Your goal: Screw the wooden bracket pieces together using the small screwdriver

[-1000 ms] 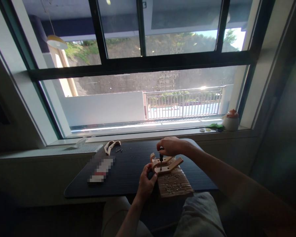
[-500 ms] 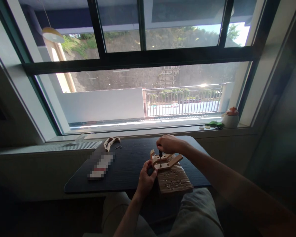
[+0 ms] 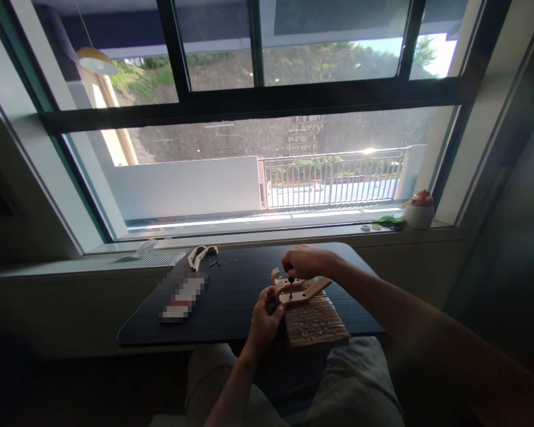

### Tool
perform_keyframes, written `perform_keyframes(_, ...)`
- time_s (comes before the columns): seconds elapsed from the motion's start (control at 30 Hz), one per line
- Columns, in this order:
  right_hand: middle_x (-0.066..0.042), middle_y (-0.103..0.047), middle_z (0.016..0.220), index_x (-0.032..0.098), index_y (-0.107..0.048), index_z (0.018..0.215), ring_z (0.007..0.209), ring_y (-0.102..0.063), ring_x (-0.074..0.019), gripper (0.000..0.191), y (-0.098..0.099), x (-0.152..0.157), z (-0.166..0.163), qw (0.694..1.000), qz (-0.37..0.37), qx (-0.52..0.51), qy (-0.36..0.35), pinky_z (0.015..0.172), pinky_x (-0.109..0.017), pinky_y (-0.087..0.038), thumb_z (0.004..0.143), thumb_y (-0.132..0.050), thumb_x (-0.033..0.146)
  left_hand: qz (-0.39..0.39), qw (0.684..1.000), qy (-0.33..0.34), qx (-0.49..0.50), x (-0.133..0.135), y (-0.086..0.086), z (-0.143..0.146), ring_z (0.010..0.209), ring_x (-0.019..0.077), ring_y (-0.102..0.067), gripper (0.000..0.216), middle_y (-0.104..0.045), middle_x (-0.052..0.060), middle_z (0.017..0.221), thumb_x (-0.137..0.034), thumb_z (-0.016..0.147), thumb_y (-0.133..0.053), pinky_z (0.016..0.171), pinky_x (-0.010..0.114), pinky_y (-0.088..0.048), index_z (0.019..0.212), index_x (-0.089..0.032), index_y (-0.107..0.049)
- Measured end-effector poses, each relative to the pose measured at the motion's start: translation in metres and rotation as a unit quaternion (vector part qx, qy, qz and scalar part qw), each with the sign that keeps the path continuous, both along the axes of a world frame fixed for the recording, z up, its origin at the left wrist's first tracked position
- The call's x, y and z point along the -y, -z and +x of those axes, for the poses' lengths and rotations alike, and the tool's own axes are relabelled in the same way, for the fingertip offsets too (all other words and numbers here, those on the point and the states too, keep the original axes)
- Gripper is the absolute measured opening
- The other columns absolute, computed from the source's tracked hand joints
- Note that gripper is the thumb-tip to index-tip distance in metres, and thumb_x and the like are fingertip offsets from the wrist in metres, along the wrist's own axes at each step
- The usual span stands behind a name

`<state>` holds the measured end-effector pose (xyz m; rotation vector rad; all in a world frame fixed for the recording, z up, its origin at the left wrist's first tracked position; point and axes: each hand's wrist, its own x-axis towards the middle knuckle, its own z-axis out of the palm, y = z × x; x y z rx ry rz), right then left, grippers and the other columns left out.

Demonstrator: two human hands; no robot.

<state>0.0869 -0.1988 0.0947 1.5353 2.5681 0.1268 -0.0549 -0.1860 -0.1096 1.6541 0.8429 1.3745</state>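
Observation:
My right hand [image 3: 307, 261] is closed around the handle of a screwdriver [image 3: 291, 287], whose shaft points straight down. Its tip meets a pale curved wooden piece [image 3: 299, 296] that looks like a hook. The fingers of my left hand [image 3: 265, 317] grip that wooden piece at its curved left end. A second similar wooden piece [image 3: 275, 275] lies just behind it, partly hidden by the right hand and the screwdriver. Both rest on a brown wooden board [image 3: 315, 332] with a carved, pierced pattern. Whether a screw sits under the tip is too small to see.
Two more curved wooden pieces [image 3: 201, 255] lie at the table's back left, beside several small screws [image 3: 214, 263]. A blurred-out packet [image 3: 182, 299] is on the left of the dark table [image 3: 235, 308]. A white jar [image 3: 419, 213] stands on the windowsill at right.
My right hand and the screwdriver handle look slightly turned. The left hand keeps its hold. The whole view has shifted a little.

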Motion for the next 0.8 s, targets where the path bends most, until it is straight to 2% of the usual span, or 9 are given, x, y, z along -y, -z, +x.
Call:
perform_keyframes(0.23, -0.008, -0.069, 0.092, 0.018, -0.069, 0.093, 0.083, -0.061, -0.0187, 0.026, 0.008, 0.000, 0.000, 1.000, 0.011, -0.001, 0.005, 0.064, -0.025, -0.039, 0.076, -0.050, 0.023, 0.006, 0.999, -0.026, -0.022, 0.001, 0.000, 0.000, 0.103, 0.0196, -0.058, 0.037, -0.061, 0.007, 0.110, -0.019, 0.074, -0.059, 0.093, 0.035, -0.043, 0.110, -0.018, -0.051)
perform_keyframes(0.37, -0.008, -0.069, 0.092, 0.018, -0.069, 0.093, 0.082, -0.061, -0.0190, 0.026, 0.009, -0.001, 0.001, 1.000, 0.010, -0.003, 0.023, 0.062, -0.025, -0.039, 0.077, -0.049, 0.024, 0.002, 1.000, -0.019, -0.015, 0.002, -0.002, 0.000, 0.103, 0.0193, -0.058, 0.037, -0.061, 0.007, 0.109, -0.019, 0.075, -0.059, 0.093, 0.034, -0.042, 0.111, -0.018, -0.050)
perform_keyframes(0.5, -0.008, -0.069, 0.091, 0.018, -0.068, 0.094, 0.080, -0.061, -0.0203, 0.028, 0.002, -0.001, 0.001, 0.999, -0.003, -0.001, 0.038, 0.059, -0.026, -0.039, 0.075, -0.051, 0.030, -0.006, 1.000, -0.010, -0.004, 0.004, -0.004, 0.001, 0.103, 0.0191, -0.058, 0.037, -0.062, 0.007, 0.109, -0.021, 0.075, -0.059, 0.093, 0.033, -0.043, 0.110, -0.018, -0.050)
perform_keyframes(0.67, -0.006, -0.068, 0.094, 0.022, -0.066, 0.104, 0.082, -0.060, -0.0206, 0.036, -0.011, 0.002, 0.002, 0.999, -0.009, -0.004, 0.040, 0.059, -0.026, -0.039, 0.071, -0.057, 0.033, -0.014, 1.000, -0.009, 0.003, 0.004, -0.004, 0.000, 0.102, 0.0192, -0.059, 0.036, -0.063, 0.006, 0.109, -0.022, 0.075, -0.059, 0.093, 0.033, -0.043, 0.110, -0.018, -0.051)
perform_keyframes(0.8, -0.003, -0.069, 0.091, 0.024, -0.069, 0.094, 0.081, -0.061, -0.0177, 0.026, -0.010, 0.003, 0.002, 1.000, -0.006, -0.008, 0.020, 0.060, -0.024, -0.039, 0.073, -0.054, 0.026, -0.006, 1.000, -0.009, -0.002, 0.003, -0.004, 0.000, 0.102, 0.0196, -0.059, 0.037, -0.063, 0.006, 0.108, -0.022, 0.074, -0.059, 0.093, 0.035, -0.043, 0.110, -0.018, -0.051)
